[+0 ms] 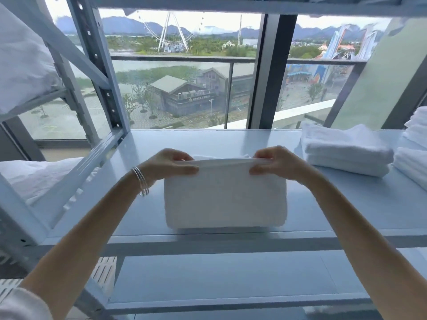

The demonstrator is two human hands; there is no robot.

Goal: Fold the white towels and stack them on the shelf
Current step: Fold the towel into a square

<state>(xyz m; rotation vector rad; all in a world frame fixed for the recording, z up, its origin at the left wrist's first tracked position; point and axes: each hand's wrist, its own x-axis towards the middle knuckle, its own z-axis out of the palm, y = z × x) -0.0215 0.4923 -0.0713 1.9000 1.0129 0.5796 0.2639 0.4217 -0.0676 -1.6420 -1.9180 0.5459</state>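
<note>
While both arms reach forward over the shelf (323, 204), the left hand (169, 163) and right hand (276, 161) each pinch the far edge of a folded towel (225, 197), thumb below and fingers curled over the top. That far edge is lifted slightly; the rest of the towel lies flat on the shelf, near its front lip, at the centre of the view. A thin strip of white cloth shows just beyond the lifted edge, between the two hands; whether it is part of the same towel cannot be told. Bangles (141, 181) sit on the left wrist, and a white sleeve (20, 306) shows at 7 o'clock.

At 3 o'clock from the towel, well apart from it, a stack (346, 150) of folded white towels rests on the same shelf. More folded towels (413, 162) lie just beside that stack at the right border, partly cut off. At 9 to 10 o'clock, white bedding (25, 65) sits on a neighbouring rack (92, 56) of pale metal with a punched upright. A lower shelf (219, 278) shows at 6 o'clock. Beyond the shelf, at 12 o'clock, a window (184, 88) looks out on a Ferris wheel (172, 31), buildings and hills.
</note>
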